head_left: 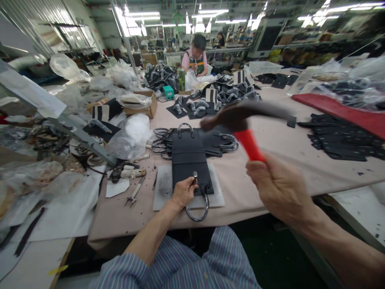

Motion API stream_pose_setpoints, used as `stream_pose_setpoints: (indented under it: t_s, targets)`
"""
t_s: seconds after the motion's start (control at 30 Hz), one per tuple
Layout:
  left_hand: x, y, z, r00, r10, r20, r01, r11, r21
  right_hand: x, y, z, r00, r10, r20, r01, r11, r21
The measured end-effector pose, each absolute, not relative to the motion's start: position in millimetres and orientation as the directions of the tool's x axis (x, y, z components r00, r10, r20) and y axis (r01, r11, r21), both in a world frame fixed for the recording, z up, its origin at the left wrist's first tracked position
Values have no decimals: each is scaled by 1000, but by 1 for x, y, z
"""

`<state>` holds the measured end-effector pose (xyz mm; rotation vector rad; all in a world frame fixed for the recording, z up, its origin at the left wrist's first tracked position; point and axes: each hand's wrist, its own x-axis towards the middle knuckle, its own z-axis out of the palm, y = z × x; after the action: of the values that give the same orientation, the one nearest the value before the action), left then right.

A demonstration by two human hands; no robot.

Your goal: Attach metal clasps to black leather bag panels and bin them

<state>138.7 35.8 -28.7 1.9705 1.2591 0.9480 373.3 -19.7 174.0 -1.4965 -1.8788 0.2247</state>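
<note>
My right hand (279, 188) is closed around the red handle of a claw hammer (251, 144), raised over the table and blurred at its head. Lower and to the left, my left hand (184, 193) pinches a short metal punch (195, 175), held upright on a black bag panel (191, 162). The panel lies flat on a pale board (164, 188), with one plastic-wrapped handle loop (197, 220) hanging past the board's front edge and another at its far end. The punch's lower tip is hidden by my fingers.
More black panels with wrapped handles (227, 142) lie just behind. To the left are a metal tool with prongs (135, 192) and plastic bags (129, 136). Stacked black pieces (343, 136) lie at right, beside a red strip (345, 110). A person (197, 58) sits across the table.
</note>
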Motion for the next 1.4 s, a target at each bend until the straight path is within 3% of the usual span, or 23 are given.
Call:
stream_pose_setpoints:
  t_s: [0.07,0.2,0.27,0.33,0.4,0.53,0.63,0.73,0.83,0.97,1.03,1.13,1.23,1.4]
  targets:
    - [139,36,-29,294,925,239,497,-362,789,373,-23,170,-39,901,433,749,313,-584]
    - [138,36,-30,298,930,215,527,-348,775,382,-20,156,-272,956,111,866,293,-406]
    - [138,36,-31,301,925,231,518,-362,775,385,-18,157,-216,963,163,875,265,-405]
    - [138,37,-31,299,922,244,510,-371,776,385,-19,159,-61,939,339,837,233,-495]
    - [138,37,-31,300,925,235,517,-365,774,384,-20,156,-29,930,366,808,237,-539]
    - [138,37,-32,314,924,220,539,-364,759,396,-15,136,-230,972,47,892,230,-390]
    - [138,36,-32,309,922,235,536,-372,758,422,-6,110,-96,992,-87,883,44,-468]
    - [138,35,-31,303,925,231,533,-365,763,451,0,70,92,944,-318,747,-277,-605]
    - [137,34,-27,308,926,217,524,-356,774,473,2,26,229,868,-441,676,-468,-570]
    - [135,34,-20,316,930,189,511,-335,792,473,5,-4,186,974,-129,924,-219,-314]
    - [135,35,-17,327,926,186,494,-336,802,453,8,-5,3,996,86,943,26,-333]
    - [134,38,-16,336,920,203,478,-352,805,407,12,-5,-306,900,310,793,421,-441]
    - [132,41,-17,366,906,210,518,-386,763,366,12,-17,-393,862,321,725,505,-469]
    - [139,43,-14,495,849,186,594,-486,641,343,4,-41,-318,893,318,777,438,-453]
